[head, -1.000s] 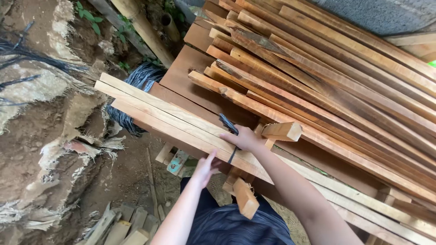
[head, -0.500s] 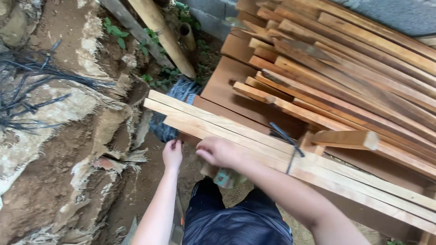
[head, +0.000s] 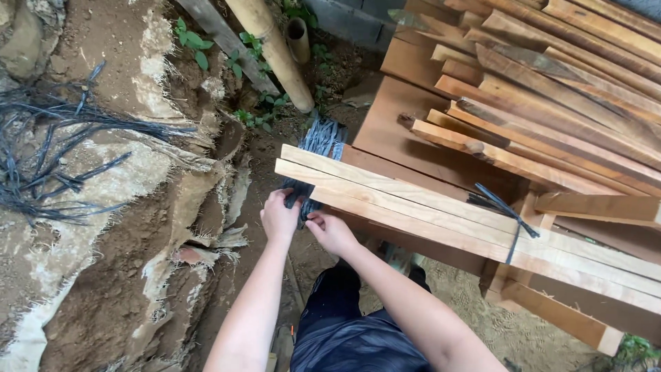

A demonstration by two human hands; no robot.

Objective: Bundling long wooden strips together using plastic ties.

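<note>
Here, left hand (head: 279,217): your fingers are closed around the dark strap bundle (head: 313,162) hanging below the plank ends.
Right hand (head: 332,233): you pinch the same strands just beside the left.
Bundle: against the pale planks (head: 413,207), at their left end.
Tied strap (head: 508,215): farther right, wrapped around the planks.

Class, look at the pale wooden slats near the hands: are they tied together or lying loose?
Tied: a dark strap wraps across the pale slats, its ends sticking up.

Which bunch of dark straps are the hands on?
The hanging bundle at the pale planks' left end, touched by both hands; the other straps lie loose on the dirt bank.
</note>
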